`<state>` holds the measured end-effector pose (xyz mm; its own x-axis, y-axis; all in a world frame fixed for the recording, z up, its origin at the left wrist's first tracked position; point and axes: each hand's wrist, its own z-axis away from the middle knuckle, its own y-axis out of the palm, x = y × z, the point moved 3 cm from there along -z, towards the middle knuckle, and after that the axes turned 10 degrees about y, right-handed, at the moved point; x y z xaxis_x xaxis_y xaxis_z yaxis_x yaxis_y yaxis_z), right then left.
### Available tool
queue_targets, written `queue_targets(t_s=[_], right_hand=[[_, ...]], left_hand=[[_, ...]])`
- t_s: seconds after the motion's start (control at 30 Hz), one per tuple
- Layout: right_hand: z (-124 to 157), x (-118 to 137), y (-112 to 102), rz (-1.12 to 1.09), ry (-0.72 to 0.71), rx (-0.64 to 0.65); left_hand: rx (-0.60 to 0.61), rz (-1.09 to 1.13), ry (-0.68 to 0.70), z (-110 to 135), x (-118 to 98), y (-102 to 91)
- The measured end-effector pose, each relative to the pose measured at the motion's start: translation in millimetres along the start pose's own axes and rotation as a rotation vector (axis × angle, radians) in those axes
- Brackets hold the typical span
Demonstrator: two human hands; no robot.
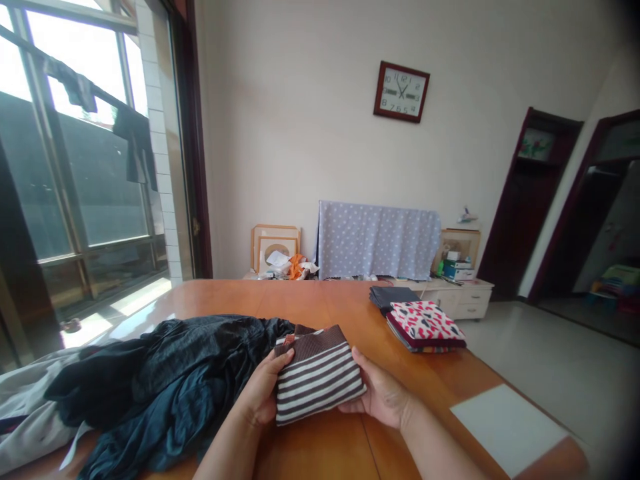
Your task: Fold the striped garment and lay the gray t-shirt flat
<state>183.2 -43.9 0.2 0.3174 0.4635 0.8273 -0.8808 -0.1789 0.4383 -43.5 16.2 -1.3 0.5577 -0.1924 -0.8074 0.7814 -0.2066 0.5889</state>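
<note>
A folded brown-and-white striped garment is held just above the wooden table. My left hand grips its left edge with the thumb on top. My right hand clasps its right edge, fingers underneath. To the left of the hands lies a heap of dark blue and black clothes, touching the striped piece. Farther right on the table sits a folded stack topped by a red, white and black patterned cloth, with a dark grey folded piece behind it.
A white sheet lies at the table's right front corner. A light grey garment hangs over the left edge. Beyond the table stand a low cabinet, a dotted cloth cover, picture frames and a wall clock.
</note>
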Motion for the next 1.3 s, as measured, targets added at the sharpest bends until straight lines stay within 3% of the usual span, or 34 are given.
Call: queue_targets(t_s=[0.23, 0.53, 0.77, 0.9, 1.0, 1.3], right_hand=[[23.2, -0.4, -10.8, -0.002, -0.189, -0.082], [30.3, -21.0, -26.1, 0.017, -0.031, -0.013], [30.5, -32.5, -27.2, -0.195, -0.156, -0.294], [31.6, -38.4, -25.4, -0.285, -0.213, -0.338], [35.5, -39.6, -27.9, -0.315, -0.226, -0.315], [50.8, -21.3, -50.1, -0.422, -0.145, -0.054]], left_hand=[[-0.085, 0.003, 0.005, 3.7, 1.7, 5.5], [-0.052, -0.2, 0.075, 3.1, 7.8, 18.4], [-0.118, -0.213, 0.043, 0.1, 10.7, 30.6], [-0.166, -0.213, 0.04, 0.6, 10.6, 36.3], [-0.163, -0.203, 0.034, 2.5, 8.2, 41.7], [-0.08, -0.223, 0.008, 4.0, -0.8, 76.1]])
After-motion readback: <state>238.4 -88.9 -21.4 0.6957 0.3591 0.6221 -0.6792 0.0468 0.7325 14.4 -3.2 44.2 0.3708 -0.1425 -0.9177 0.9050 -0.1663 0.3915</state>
